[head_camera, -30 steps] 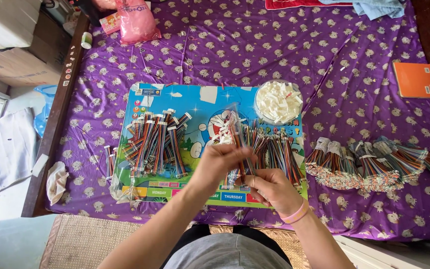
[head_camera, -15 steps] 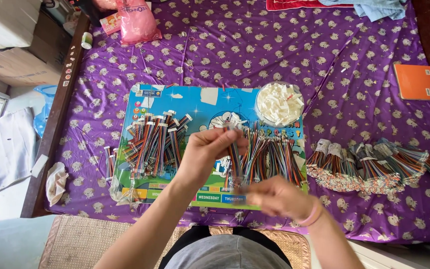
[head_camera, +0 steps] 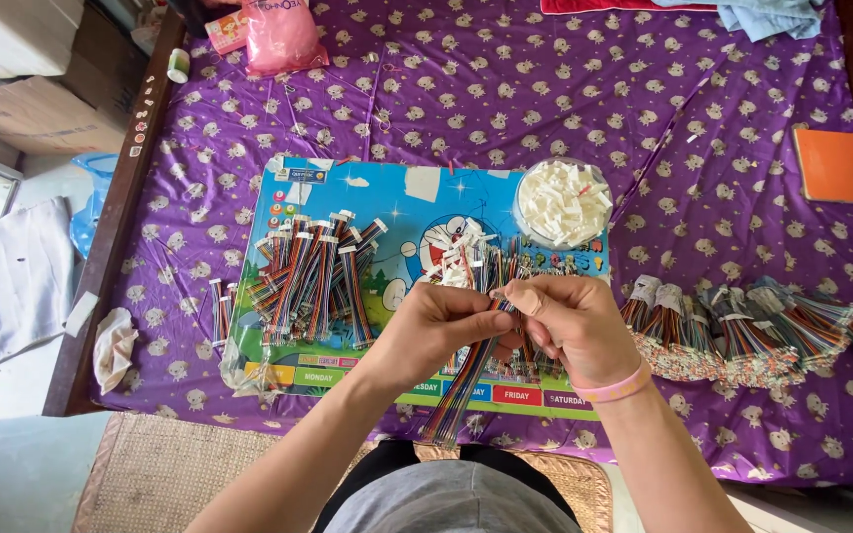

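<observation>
Currently both hands are meeting over the blue cartoon board [head_camera: 387,212]: left hand [head_camera: 436,331] and right hand [head_camera: 570,321] are each pinching, fingers together, the top of a multicoloured wire bundle [head_camera: 461,385] trailing toward 6 o'clock. Loose wire pile [head_camera: 313,276] is lying at 9 o'clock, white connector bowl [head_camera: 562,202] at 12, tied bundles [head_camera: 752,331] at 3.

The scene is evenly and brightly lit by soft daylight, only faint shadows being cast beneath the hands on the blue board [head_camera: 417,212], which is rendered sharply throughout.
</observation>
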